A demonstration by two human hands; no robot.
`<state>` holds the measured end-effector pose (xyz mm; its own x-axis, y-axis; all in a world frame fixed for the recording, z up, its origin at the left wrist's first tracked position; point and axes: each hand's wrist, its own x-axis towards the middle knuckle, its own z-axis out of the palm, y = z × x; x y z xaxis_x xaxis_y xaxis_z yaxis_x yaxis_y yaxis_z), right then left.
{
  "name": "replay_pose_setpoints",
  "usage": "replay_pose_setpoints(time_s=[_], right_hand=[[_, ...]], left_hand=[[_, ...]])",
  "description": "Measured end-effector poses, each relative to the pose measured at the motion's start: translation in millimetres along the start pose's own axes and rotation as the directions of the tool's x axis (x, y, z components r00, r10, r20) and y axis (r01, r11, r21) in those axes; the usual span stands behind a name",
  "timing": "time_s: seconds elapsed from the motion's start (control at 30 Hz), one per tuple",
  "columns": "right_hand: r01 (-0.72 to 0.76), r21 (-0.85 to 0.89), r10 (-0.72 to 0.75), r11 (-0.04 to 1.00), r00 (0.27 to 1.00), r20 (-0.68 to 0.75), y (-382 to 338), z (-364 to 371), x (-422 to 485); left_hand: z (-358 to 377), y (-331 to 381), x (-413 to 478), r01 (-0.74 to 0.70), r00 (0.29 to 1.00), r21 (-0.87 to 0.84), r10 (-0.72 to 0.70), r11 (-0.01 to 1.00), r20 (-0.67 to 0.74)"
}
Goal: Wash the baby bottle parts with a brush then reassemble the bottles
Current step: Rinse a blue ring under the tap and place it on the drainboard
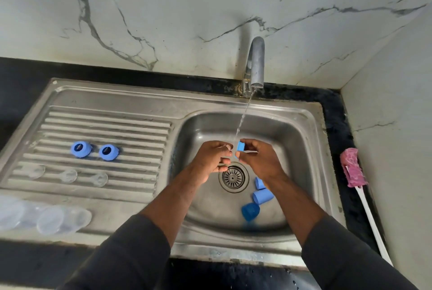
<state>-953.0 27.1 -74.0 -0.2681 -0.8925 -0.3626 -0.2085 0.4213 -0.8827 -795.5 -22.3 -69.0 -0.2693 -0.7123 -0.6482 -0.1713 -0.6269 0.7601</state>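
**Two hands and one blue cap under the running tap**

Centre of the frame: the right hand (259, 156) pinches a small blue cap (240, 146) between thumb and fingertips, holding it over the basin where the water stream (243, 116) comes down. The left hand (212, 157) is just beside it with its fingers relaxed and spread, grasping nothing. Its fingertips reach toward the cap – whether they touch it cannot be told.

Below the hands, the drain strainer (233, 177) sits in the floor of the sink basin (292, 140). To its lower right three more blue caps lie in the basin, one partly hidden by the right forearm (259, 183), one on its side (263, 196), and one nearest the bottom of the frame (250, 212).

Above, the tap (256, 65) rises against the marble wall.

Left of the frame, on the ribbed drainboard (105, 121), two blue collar rings (81, 149) (109, 152) stand side by side. Below them is a row of three clear teats (35, 171) (69, 175) (99, 179). Clear bottles (50, 219) lie at the lower left edge – blurred, their number uncertain.

Right edge: the bottle brush (351, 168), with its pink head and white handle, lies on the black counter (336, 112) beside the sink.
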Motion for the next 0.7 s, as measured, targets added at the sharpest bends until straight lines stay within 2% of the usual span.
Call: replay_pose_setpoints(time_s=[0.13, 0.3, 0.47, 0.6, 0.7], right_hand=[[0.07, -0.077, -0.066, 0.995, 0.996, 0.062, -6, 0, -13], [0.122, -0.091, -0.115, 0.988, 0.99, 0.085, -12, 11, -25], [0.133, -0.088, -0.133, 0.987, 0.991, 0.013, -33, 40, -36], [0.219, -0.172, -0.2, 0.96, 0.972, 0.12, -60, 88, -41], [0.304, -0.226, -0.264, 0.925, 0.946, 0.19, -88, 135, -47]], left_hand=[[0, 0, -26, -0.083, 0.996, -0.007, 0.083, 0.996, -0.008], [-10, 1, -58, -0.154, 0.987, 0.035, 0.155, 0.987, -0.035], [-47, 1, -84, -0.152, 0.984, 0.113, 0.162, 0.982, -0.081], [-94, 7, -103, -0.174, 0.974, 0.147, 0.192, 0.974, -0.119], [-143, 15, -115, -0.214, 0.951, 0.262, 0.262, 0.941, -0.163]])
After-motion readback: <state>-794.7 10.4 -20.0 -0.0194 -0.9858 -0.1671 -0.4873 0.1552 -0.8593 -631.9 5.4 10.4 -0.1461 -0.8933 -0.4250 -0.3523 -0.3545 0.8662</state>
